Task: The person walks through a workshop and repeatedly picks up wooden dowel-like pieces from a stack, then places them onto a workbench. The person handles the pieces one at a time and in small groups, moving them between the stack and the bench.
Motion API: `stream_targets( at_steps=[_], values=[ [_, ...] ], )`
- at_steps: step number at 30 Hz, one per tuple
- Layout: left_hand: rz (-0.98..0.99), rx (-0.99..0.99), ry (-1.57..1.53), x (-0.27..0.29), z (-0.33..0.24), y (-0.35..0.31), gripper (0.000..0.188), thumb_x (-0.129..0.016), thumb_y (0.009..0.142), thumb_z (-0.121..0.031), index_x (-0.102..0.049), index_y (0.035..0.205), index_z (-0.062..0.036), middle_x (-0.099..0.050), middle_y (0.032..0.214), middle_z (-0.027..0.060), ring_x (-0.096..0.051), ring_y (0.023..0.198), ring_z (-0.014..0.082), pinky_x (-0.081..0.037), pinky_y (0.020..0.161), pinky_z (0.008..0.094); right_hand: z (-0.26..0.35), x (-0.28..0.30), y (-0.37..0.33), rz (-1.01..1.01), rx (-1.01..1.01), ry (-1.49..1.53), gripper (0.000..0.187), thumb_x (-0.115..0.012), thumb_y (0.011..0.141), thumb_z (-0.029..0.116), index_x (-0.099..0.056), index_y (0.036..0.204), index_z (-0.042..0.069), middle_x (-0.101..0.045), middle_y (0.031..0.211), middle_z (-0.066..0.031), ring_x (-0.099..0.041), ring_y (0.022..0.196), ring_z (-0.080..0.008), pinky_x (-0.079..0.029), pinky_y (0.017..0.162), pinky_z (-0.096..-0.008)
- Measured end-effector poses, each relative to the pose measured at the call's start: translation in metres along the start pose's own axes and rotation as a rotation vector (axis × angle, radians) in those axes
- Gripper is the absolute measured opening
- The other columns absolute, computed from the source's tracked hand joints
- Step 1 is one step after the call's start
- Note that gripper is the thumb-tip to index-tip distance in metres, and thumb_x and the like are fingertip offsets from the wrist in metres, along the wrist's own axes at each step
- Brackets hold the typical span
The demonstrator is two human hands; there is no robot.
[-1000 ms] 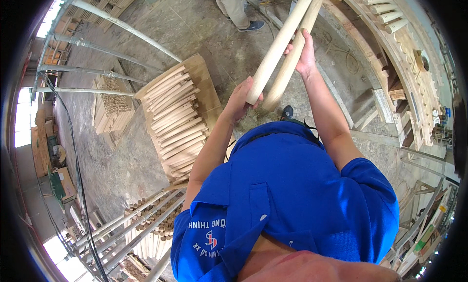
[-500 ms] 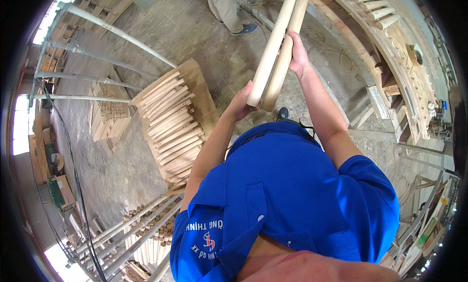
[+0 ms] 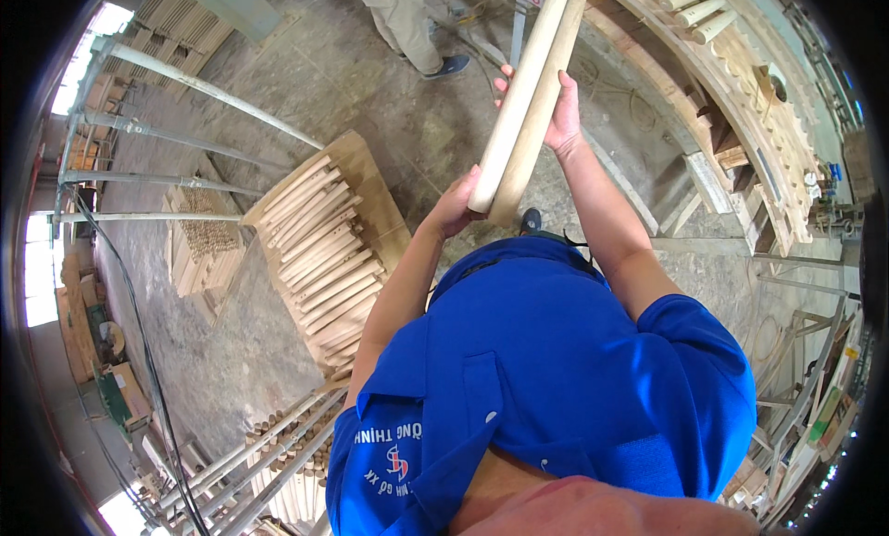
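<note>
Plainly, our right hand (image 3: 562, 118) wraps the paler rod (image 3: 520, 96) and darker rod (image 3: 540, 110) from below; their long axes slant forward-right from our left hand (image 3: 454, 205), which touches the paler one's near end, its grip hidden.

A woodworking workshop or small factory floor is shown. Bare, stained concrete (image 3: 250, 360) is laid underfoot, and wood is stacked nearly everywhere: a heap of pale slats (image 3: 319, 254) is spread over a cardboard sheet (image 3: 373, 180), a block of timber (image 3: 194, 258) is piled beyond it, and rounded pieces (image 3: 694, 13) are lined up by a notched wooden rack (image 3: 787, 156). Two turned poles (image 3: 520, 96) are held. Metal pipe frames (image 3: 213, 92) are set among the stacks, black cables (image 3: 139, 337) are strung alongside, and a blue work shirt (image 3: 556, 351) is worn.
</note>
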State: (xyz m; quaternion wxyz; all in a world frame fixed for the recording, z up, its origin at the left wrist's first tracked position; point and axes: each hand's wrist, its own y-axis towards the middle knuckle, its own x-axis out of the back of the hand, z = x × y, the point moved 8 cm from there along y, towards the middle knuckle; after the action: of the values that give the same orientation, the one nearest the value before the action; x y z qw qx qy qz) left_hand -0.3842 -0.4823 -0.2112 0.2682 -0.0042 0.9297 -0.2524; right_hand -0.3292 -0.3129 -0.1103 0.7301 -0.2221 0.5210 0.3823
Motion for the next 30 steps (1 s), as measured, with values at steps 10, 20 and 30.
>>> stream_targets(
  at_steps=[10, 20, 30],
  values=[
    [-0.007, 0.065, -0.023, 0.006, 0.004, -0.008, 0.054, -0.027, 0.093, -0.055, -0.043, 0.126, -0.0145, -0.054, 0.106, 0.0032, -0.053, 0.089, 0.0163, -0.044, 0.073, 0.0335, -0.009, 0.004, 0.003, -0.056, 0.007, -0.026, 0.077, -0.039, 0.08, 0.051, -0.028, 0.134, -0.002, -0.045, 0.128, -0.0191, -0.047, 0.114, -0.0342, -0.04, 0.093, -0.0533],
    [-0.116, -0.152, 0.155, 0.032, 0.007, -0.043, 0.056, -0.047, 0.088, -0.049, -0.046, 0.124, -0.0064, -0.054, 0.106, 0.0057, -0.052, 0.098, 0.0162, -0.045, 0.078, 0.0333, -0.083, 0.009, 0.017, -0.118, -0.214, -0.209, 0.072, -0.04, 0.082, 0.05, -0.032, 0.131, -0.002, -0.046, 0.125, -0.0196, -0.048, 0.114, -0.0308, -0.038, 0.097, -0.0498],
    [-0.651, -0.081, -0.061, 0.146, 0.088, -0.128, 0.039, -0.06, 0.083, -0.037, -0.05, 0.098, -0.0011, -0.055, 0.076, 0.0056, -0.055, 0.052, 0.0137, -0.042, 0.04, 0.026, -0.247, 0.168, 0.015, -0.553, -0.9, -0.484, 0.035, -0.053, 0.08, 0.016, -0.045, 0.105, -0.008, -0.058, 0.089, -0.0167, -0.059, 0.077, -0.0288, -0.052, 0.073, -0.0424]
  ],
)
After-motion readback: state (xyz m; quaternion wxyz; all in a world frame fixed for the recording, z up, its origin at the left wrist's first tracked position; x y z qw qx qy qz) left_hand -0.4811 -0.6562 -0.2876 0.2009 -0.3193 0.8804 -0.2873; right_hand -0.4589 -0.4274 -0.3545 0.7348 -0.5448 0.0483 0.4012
